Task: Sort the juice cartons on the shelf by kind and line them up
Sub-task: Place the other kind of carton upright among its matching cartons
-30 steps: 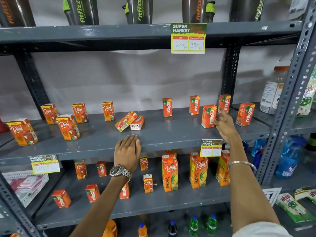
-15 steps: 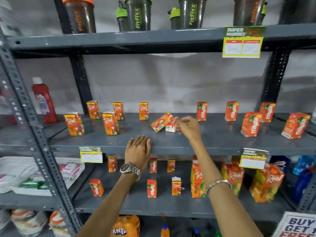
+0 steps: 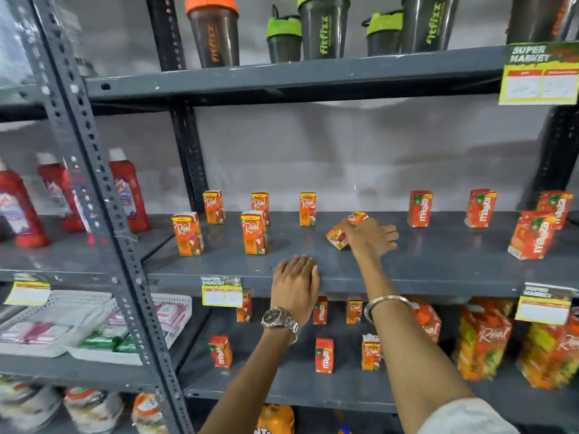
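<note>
Apparently bracing, the left hand lies flat and empty on the shelf edge. The right hand grips the toppled Real carton, likely to stand it upright.

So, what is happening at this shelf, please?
A person is sorting small juice cartons. The right hand is on a tipped-over Real carton in the middle of the shelf; the left hand rests flat on the front edge. Upright Real cartons stand left, Maaza cartons right.
</note>
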`<state>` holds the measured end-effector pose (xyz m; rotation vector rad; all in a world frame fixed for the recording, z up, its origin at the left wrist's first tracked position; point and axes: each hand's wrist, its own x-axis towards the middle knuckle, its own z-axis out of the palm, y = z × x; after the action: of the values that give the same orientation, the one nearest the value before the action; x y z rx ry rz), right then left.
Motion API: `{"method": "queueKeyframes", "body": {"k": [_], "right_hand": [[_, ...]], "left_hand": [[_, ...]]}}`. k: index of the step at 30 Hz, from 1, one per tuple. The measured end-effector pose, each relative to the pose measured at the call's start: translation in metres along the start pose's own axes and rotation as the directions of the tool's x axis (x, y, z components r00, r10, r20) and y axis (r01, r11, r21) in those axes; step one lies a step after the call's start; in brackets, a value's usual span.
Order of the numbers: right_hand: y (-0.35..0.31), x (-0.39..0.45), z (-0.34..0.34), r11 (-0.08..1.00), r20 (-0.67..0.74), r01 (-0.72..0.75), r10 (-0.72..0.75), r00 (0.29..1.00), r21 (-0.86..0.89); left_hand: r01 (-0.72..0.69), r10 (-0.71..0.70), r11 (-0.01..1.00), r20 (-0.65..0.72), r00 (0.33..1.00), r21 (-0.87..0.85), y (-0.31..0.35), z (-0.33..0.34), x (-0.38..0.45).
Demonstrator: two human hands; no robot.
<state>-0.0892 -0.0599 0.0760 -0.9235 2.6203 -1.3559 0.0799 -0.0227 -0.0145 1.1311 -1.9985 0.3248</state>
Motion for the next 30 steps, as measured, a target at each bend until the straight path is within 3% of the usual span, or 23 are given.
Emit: {"method": "queueKeyframes", "body": {"k": [5,9,11,13,15,18,23,30], "right_hand": [[0.001,-0.011,-0.001,0.98,-0.065,0.187,-0.182,0.981,0.074],[0.003,-0.029,-0.01,0.839,-0.057,0.366,-0.376,0.925,0.402],[0.003,-0.039,-0.021,0.745,0.032,0.319,-0.415,0.909,0.586],[0.004,-0.05,-0.034,0.631,0.181,0.174,-0.457,0.871,0.756],[0.006,-0.059,-0.05,0.528,0.304,-0.006,-0.48,0.823,0.849],[0.007,-0.078,-0.088,0.385,0.363,-0.154,-0.561,0.744,0.91],[0.009,-0.111,-0.156,0.358,0.469,-0.306,-0.607,0.641,0.882],[0.016,-0.143,-0.22,0.314,0.389,-0.23,-0.748,0.537,0.921]], "left_hand": [[-0.003,0.003,1.0,-0.002,1.0,0.001,-0.003,0.005,-0.001],[-0.003,0.003,1.0,-0.005,1.0,-0.002,-0.004,0.006,-0.002],[-0.004,0.004,1.0,-0.003,1.0,0.004,-0.004,0.005,-0.002],[-0.005,0.005,1.0,0.004,1.0,0.009,-0.004,0.004,-0.002],[0.002,-0.002,1.0,0.009,1.0,0.021,-0.003,0.004,-0.003],[0.019,-0.02,0.999,0.031,0.999,0.034,-0.002,0.002,-0.002],[0.05,-0.053,0.997,0.067,0.996,0.052,0.002,-0.002,-0.001],[0.069,-0.084,0.992,0.135,0.987,0.108,0.005,-0.006,-0.001]]}}
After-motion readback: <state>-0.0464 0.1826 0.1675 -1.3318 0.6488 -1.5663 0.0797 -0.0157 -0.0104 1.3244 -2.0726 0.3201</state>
